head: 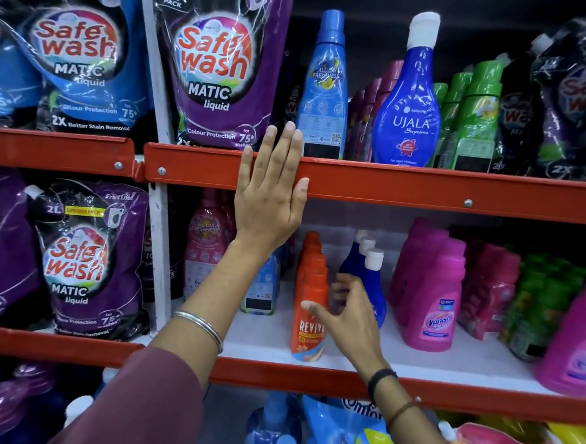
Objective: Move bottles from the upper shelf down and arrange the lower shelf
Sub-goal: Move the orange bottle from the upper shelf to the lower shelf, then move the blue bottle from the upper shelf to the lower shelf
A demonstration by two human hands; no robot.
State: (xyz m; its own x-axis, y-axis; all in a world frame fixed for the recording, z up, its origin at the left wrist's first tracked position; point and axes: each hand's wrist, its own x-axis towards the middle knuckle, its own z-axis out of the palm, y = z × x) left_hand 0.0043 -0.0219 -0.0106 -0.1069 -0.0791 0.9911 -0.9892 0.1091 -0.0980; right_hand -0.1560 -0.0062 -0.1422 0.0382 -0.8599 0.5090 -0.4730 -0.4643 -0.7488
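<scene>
1. Nearest, low and right of centre in the frame, the right hand (pixel 349 314) hangs spread and gripping nothing, thumb just at the orange "REVIVE" bottle (pixel 308 312), fingers toward the blue white-capped bottles (pixel 370 281) behind it on the lower shelf (pixel 447 361).
2. Further up, at centre frame, the left hand (pixel 269 193) lies flat and empty, fingers straight, across the red shelf rail (pixel 424 188).
3. Just up and right of its fingertips stands the upright light-blue bottle (pixel 323 96), label "ALL DAY FRESHNESS", on the upper shelf; its long axis is vertical. The left hand is the nearer, so the lift probably falls to it.
4. Right of that bottle stands a blue "UJALA Supreme" bottle (pixel 407 119).
5. Farthest, at upper left, a purple "Safe wash MATIC liquid" pouch (pixel 215 66) reads "1L PACK"; pink "Vanish" bottles (pixel 431 299) fill the lower right.
</scene>
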